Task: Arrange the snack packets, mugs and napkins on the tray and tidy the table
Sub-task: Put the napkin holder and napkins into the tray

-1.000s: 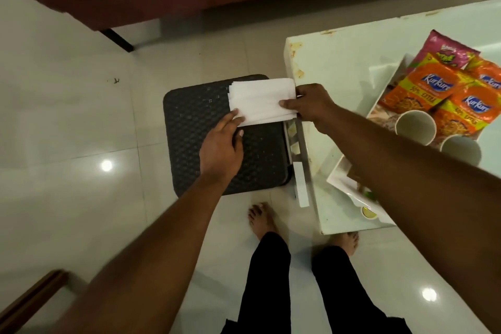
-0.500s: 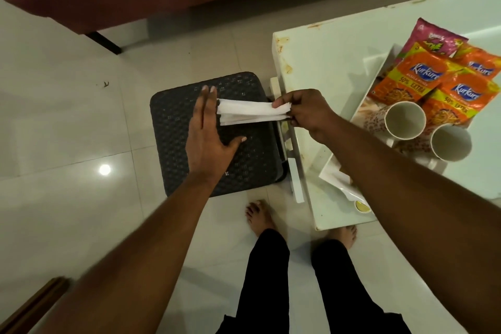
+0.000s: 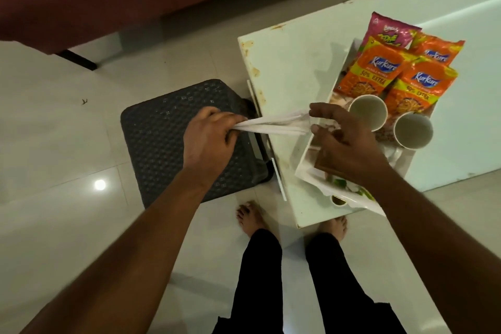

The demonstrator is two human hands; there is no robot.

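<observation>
White napkins (image 3: 273, 127) run taut: your left hand (image 3: 210, 138) grips one end, your right hand (image 3: 344, 144) pinches the other, likely folding them narrow for the tray (image 3: 305, 164) at three o'clock.

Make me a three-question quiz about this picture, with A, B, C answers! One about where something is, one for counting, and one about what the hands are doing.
1. Where do the two mugs stand?
A) on the tray
B) on the dark stool
C) on the floor

2. How many orange snack packets are there?
A) one
B) three
C) six

3. What is happening to the white napkins?
A) they lie flat on the table
B) they are held at both ends
C) they are stuffed in a mug

Answers:
1 A: both mugs stand upright inside the tray's rim.
2 B: three orange packets lie next to one pink packet.
3 B: the left hand grips one end and the right hand pinches the other.
</observation>
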